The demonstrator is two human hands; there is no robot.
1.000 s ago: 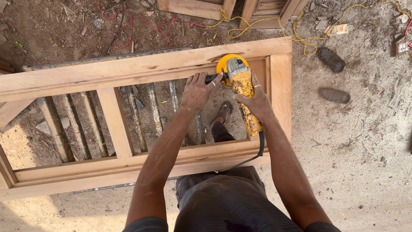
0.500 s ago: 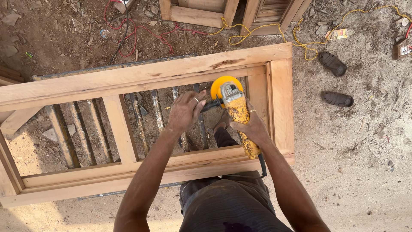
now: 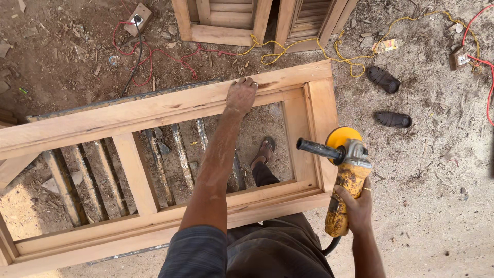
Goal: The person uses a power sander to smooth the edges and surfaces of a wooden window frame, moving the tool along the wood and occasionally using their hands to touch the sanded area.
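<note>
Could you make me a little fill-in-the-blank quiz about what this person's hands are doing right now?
1. The right hand grips a ____ angle grinder.
2. The left hand rests on the far rail of the ____ frame.
3. The grinder is held ____ the frame, not touching it.

Missing words: yellow; wooden; beside

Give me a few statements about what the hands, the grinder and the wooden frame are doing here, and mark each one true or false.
1. The right hand holds the yellow grinder by its body. True.
2. The left hand grips the grinder's black side handle. False: it rests on the far rail of the wooden frame.
3. The grinder is held off the frame's right end, not pressed on the far rail. True.
4. Two dark sandals lie on the frame. False: they lie on the ground to its right.
5. A foot in a sandal shows through the frame's opening. True.
</note>
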